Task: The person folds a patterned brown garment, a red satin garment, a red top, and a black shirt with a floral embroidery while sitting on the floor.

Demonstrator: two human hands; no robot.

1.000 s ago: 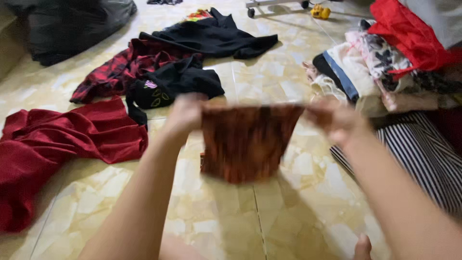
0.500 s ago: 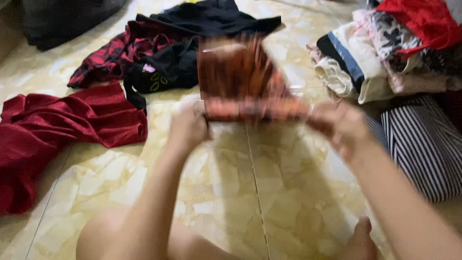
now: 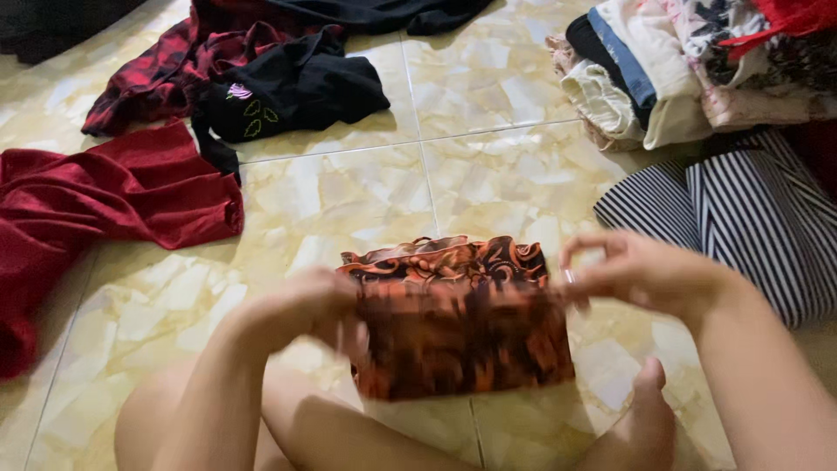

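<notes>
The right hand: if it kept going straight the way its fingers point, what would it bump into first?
The right hand points leftward, so it would probably meet the orange-and-black patterned cloth it already grips, then the left hand. Depth is hard to judge.

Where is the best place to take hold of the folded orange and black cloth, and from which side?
Probably at its two upper corners, one from each side. The orange and black cloth hangs as a folded rectangle, its top edge level between the left hand and the right hand. A pinch grip at both ends would likely keep the fold flat; a hold in the middle might let the sides droop.
</notes>
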